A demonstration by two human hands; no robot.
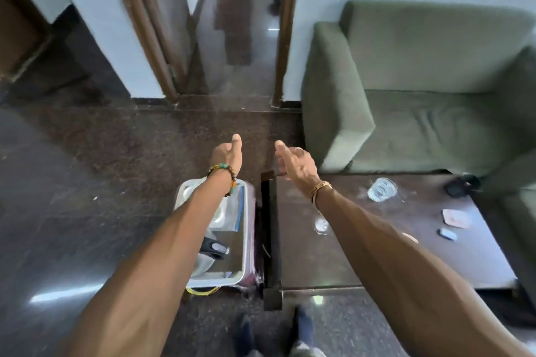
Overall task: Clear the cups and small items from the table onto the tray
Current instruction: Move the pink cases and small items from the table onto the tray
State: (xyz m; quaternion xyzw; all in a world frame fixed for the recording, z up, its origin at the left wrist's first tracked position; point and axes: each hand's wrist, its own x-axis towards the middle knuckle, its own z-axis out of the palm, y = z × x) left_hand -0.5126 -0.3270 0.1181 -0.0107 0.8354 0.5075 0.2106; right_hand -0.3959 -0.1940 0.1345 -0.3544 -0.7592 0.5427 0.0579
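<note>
Nearest, the metal tray (245, 243) sits low just beside the left edge of the dark surface (319, 264), with a black-and-grey item (214, 248) and a clear packet (230, 211) on it. The things to clear all lie on the surface: a small glass (320, 224) by the right forearm, a larger clear glass (381, 189), a pinkish card (456, 217), a small blue piece (447, 234) and a dark object (461, 184) at the far corner. Beyond them both arms reach out over the floor. The right hand (294, 161) has its fingers loosely extended and holds nothing, while the left hand (227, 153) shows only a raised thumb, its fingers hidden — I cannot tell their state — with the green sofa (420, 81) farther off.
</note>
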